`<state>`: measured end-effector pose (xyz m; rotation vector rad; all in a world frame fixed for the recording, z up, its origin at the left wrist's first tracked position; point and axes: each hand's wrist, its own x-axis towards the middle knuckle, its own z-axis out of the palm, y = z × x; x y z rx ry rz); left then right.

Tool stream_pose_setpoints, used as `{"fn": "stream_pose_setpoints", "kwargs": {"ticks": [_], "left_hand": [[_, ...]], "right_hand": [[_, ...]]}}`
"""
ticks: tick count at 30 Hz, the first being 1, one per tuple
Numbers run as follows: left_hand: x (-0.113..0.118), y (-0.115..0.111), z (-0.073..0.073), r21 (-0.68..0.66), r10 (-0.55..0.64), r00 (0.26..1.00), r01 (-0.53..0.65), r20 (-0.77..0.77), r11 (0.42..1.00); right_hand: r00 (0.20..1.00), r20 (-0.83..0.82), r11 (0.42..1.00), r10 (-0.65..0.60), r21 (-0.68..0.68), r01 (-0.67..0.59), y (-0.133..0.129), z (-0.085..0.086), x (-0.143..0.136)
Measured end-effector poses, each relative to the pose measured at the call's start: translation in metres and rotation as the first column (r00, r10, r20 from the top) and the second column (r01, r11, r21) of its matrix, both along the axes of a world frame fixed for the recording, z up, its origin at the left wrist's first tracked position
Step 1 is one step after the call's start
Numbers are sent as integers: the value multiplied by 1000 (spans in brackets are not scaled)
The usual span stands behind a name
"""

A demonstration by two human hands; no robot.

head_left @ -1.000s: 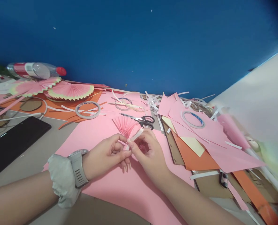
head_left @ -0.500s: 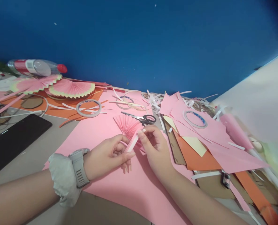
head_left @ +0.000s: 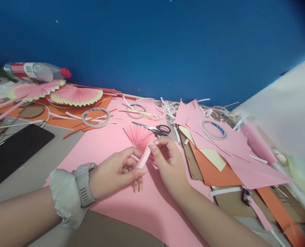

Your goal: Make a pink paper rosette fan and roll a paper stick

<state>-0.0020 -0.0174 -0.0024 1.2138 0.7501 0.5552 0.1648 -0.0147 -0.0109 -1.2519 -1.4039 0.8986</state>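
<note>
A pleated pink paper fan (head_left: pixel 136 137) is held above a large pink sheet (head_left: pixel 111 214). My left hand (head_left: pixel 125 168) is closed on the lower end of the fan's folded edge, thumb on top, where a white strip like tape runs along it. My right hand (head_left: pixel 169 156) pinches the upper end of that same edge between thumb and fingertips. Just behind the fan lie scissors with black handles (head_left: pixel 161 130), their blades pointing left. My hands hide part of the fan's right side.
Tape rolls (head_left: pixel 95 117) lie behind on the left and on pink sheets (head_left: pixel 236 156) at right. Finished-looking pink and yellow fans (head_left: pixel 76 96) rest near a plastic bottle (head_left: pixel 36 71). A black phone (head_left: pixel 18 154) lies at left. Cardboard (head_left: pixel 192 161) and paper scraps are at right.
The view has shifted very slightly. Both hands keep their grip on the fan's folded edge, with almost no visible movement.
</note>
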Motion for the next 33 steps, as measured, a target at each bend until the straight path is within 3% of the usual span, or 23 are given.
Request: {"fn": "stream_pose_setpoints", "kwargs": {"ticks": [10, 14, 18, 21, 26, 30, 33], "left_hand": [[-1, -2, 0, 2, -24, 999, 24, 24, 1000], [-1, -6, 1, 30, -77, 997, 78, -31, 997], [-1, -7, 0, -11, -42, 999, 42, 0, 999], [0, -6, 0, -28, 8, 999, -7, 49, 1000], [2, -5, 4, 15, 15, 999, -15, 29, 1000], [2, -4, 5, 94, 31, 999, -28, -31, 995], [0, -4, 5, 238, 94, 988, -63, -120, 969]], "right_hand": [[999, -25, 999, -34, -3, 34, 2, 0, 2], [979, -153, 991, -132, -29, 129, 9, 2, 4], [938, -307, 985, -163, -107, 137, 12, 1, 4], [954, -286, 996, -84, -28, 80, 8, 0, 5], [980, -96, 984, 173, 65, -167, 1, -2, 6], [986, -87, 986, 144, 92, -136, -3, -2, 5], [984, -75, 980, 164, 124, -154, -5, -2, 3]]}}
